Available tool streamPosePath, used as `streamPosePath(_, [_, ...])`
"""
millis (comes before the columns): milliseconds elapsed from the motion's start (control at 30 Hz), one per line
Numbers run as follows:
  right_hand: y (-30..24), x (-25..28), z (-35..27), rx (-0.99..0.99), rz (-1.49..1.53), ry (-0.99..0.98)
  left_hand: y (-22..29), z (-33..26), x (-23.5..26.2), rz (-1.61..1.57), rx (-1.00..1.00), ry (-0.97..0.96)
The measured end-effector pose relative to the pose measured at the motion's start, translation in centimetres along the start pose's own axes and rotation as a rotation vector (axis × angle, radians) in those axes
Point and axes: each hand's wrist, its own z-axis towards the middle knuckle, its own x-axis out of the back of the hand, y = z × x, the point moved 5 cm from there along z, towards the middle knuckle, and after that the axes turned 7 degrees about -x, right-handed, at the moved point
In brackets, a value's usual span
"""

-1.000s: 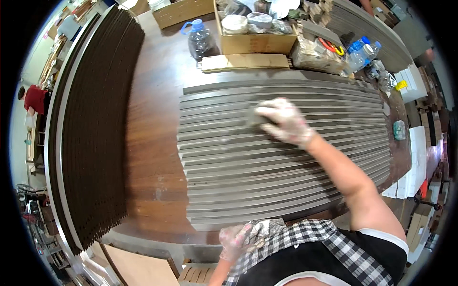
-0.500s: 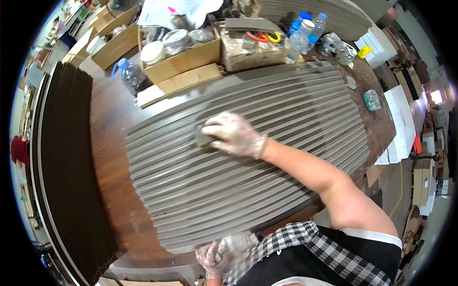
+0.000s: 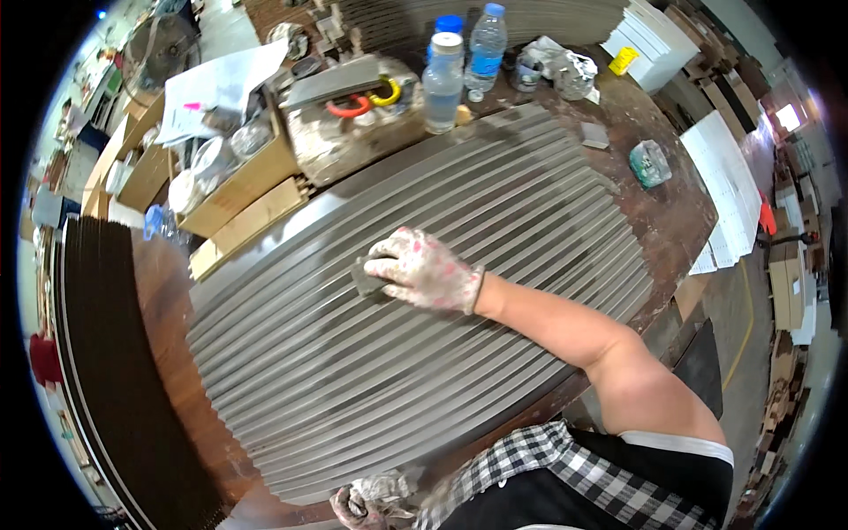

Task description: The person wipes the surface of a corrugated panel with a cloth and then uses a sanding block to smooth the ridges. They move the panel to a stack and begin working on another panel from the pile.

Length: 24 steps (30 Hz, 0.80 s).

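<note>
In the head view, the right hand (image 3: pixel 426 271), in a paint-speckled glove, presses a small dark grey sanding block (image 3: pixel 367 276) under its curled fingers (image 3: pixel 389 265) onto the row of grey ribbed slats (image 3: pixel 459 353). The gloved left hand (image 3: pixel 367 502) rests at the slats' near edge, its grip unclear. Clear plastic bottles (image 3: pixel 442 84) stand well beyond the fingers.

Beyond the work — water bottles (image 3: pixel 442 81), cardboard box (image 3: pixel 231 177), white boards (image 3: pixel 656 49).
</note>
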Motion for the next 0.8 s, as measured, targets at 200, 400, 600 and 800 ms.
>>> streamPosePath(200, [12.4,13.5,-8.6,-0.213,-0.212,0.035,2.6,0.1,-0.8,-0.009,0.28,0.081])
streamPosePath(400, [23.6,26.9,-18.3,-0.559,-0.657,0.077,2.8,0.2,-1.7,0.047,0.268,0.103])
streamPosePath(600, [14.7,21.4,-12.0,-0.503,-0.38,0.26,1.4,-0.8,-1.0,0.075,0.221,0.192])
streamPosePath(800, [-3.5,0.4,-0.5,-0.1,0.117,0.089,-1.1,-0.4,-1.4,0.041,0.114,0.169])
